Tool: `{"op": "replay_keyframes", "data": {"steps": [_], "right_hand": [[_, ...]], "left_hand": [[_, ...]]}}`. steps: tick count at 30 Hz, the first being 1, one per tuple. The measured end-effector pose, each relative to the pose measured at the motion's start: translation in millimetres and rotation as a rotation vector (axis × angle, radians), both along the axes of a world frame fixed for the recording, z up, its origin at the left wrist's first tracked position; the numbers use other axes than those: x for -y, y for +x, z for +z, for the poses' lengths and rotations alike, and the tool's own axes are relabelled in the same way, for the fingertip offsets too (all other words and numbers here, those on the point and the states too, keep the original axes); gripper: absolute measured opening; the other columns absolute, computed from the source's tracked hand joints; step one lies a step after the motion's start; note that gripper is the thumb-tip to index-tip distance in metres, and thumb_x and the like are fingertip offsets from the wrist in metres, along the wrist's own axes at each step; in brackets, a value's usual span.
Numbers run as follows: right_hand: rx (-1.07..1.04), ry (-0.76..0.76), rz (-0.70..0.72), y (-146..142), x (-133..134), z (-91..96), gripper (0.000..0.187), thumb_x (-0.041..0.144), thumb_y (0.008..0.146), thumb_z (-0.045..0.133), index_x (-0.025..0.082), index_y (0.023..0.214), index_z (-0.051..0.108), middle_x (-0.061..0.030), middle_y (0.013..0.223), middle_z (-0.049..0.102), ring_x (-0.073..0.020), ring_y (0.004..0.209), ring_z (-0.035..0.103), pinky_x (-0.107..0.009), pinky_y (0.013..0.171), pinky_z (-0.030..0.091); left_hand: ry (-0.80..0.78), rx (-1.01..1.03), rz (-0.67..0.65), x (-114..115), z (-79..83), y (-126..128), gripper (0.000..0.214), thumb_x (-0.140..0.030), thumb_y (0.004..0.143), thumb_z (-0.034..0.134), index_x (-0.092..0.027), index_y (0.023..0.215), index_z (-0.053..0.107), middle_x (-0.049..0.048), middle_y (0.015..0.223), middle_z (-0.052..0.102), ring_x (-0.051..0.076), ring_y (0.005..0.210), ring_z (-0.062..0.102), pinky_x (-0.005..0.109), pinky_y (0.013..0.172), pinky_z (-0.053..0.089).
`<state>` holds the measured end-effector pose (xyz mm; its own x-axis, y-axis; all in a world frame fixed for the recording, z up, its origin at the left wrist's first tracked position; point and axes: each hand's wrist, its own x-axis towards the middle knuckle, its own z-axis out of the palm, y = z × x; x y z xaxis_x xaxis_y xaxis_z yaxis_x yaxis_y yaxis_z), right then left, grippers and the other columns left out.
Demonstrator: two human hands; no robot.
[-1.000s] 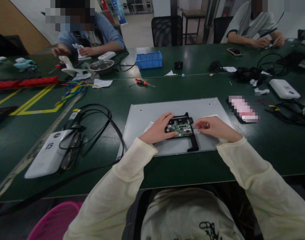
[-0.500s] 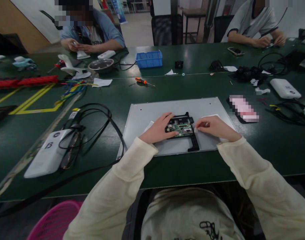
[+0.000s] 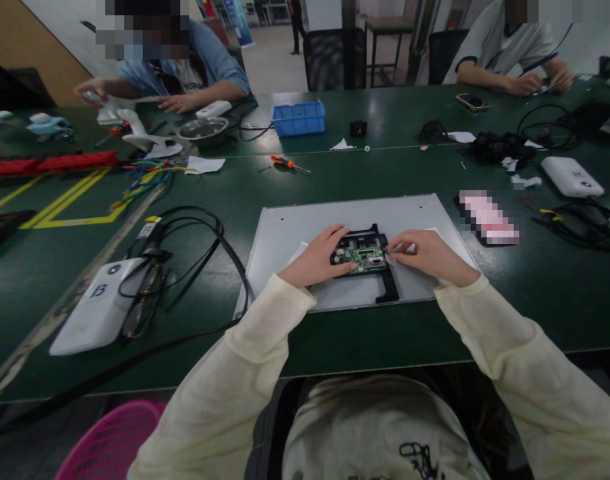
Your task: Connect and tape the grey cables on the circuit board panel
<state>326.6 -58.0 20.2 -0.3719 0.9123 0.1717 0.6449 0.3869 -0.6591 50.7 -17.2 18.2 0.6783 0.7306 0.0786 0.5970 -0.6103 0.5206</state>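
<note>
A green circuit board (image 3: 363,257) sits in a black plastic frame (image 3: 389,288), which lies on a light grey flat panel (image 3: 409,212). My left hand (image 3: 319,257) grips the left side of the frame, with the thumb along the near edge and the fingers over the far side. At the right edge of the board, my right hand (image 3: 425,252) is closed in a pinch. Whatever lies between its fingertips is too small to name. White paper lies partly hidden beneath both hands.
On the left are a white power bank (image 3: 97,303) and looped black cables. Beyond the panel lie an orange screwdriver (image 3: 285,161), a blue basket (image 3: 298,120) and a metal bowl (image 3: 203,131). A pink phone (image 3: 489,217) is at the right. Two people sit across the table.
My right hand has shifted slightly left, closer to the board's edge. My left hand and the frame stay put. Across the table, one person's hand has moved left with a white object.
</note>
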Motion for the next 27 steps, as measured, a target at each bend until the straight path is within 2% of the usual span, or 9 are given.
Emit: {"op": "replay_keyframes", "data": {"steps": [5,11,18,27], "right_hand": [[0.0,-0.032,0.029,2.0,1.8,3.9,0.02,0.034,0.078,0.067,0.022,0.094,0.068,-0.0029,0.091,0.07,-0.0155,0.073,0.064,-0.03,0.065,0.049],[0.023,-0.088,0.072,1.6,2.3,3.0,0.02,0.028,0.074,0.069,0.022,0.094,0.067,-0.0017,0.085,0.069,-0.016,0.075,0.063,-0.03,0.067,0.048],[0.018,-0.054,0.09,0.2,3.0,3.6,0.012,0.025,0.078,0.064,0.022,0.09,0.066,-0.0015,0.086,0.07,-0.0162,0.078,0.064,-0.031,0.07,0.047],[0.037,-0.006,0.092,-2.2,2.7,4.0,0.011,0.023,0.081,0.061,0.023,0.09,0.066,-0.0023,0.09,0.07,-0.0176,0.081,0.064,-0.031,0.07,0.046]], "left_hand": [[0.005,0.005,-0.004,0.2,-0.2,-0.1,0.076,-0.053,0.081,0.059,-0.02,0.142,0.031,0.0149,0.152,0.028,0.03,0.139,0.032,0.047,0.114,0.028],[0.007,0.003,-0.004,0.0,-0.2,-0.2,0.076,-0.054,0.08,0.059,-0.02,0.142,0.031,0.015,0.151,0.028,0.03,0.138,0.032,0.047,0.114,0.029],[-0.003,0.004,-0.004,-0.3,0.1,0.1,0.077,-0.055,0.08,0.058,-0.02,0.142,0.031,0.0148,0.151,0.028,0.031,0.138,0.032,0.047,0.115,0.028],[-0.009,0.015,0.0,-0.7,-1.5,-0.3,0.077,-0.055,0.08,0.059,-0.022,0.143,0.031,0.0135,0.152,0.029,0.031,0.138,0.032,0.049,0.114,0.028]]}}
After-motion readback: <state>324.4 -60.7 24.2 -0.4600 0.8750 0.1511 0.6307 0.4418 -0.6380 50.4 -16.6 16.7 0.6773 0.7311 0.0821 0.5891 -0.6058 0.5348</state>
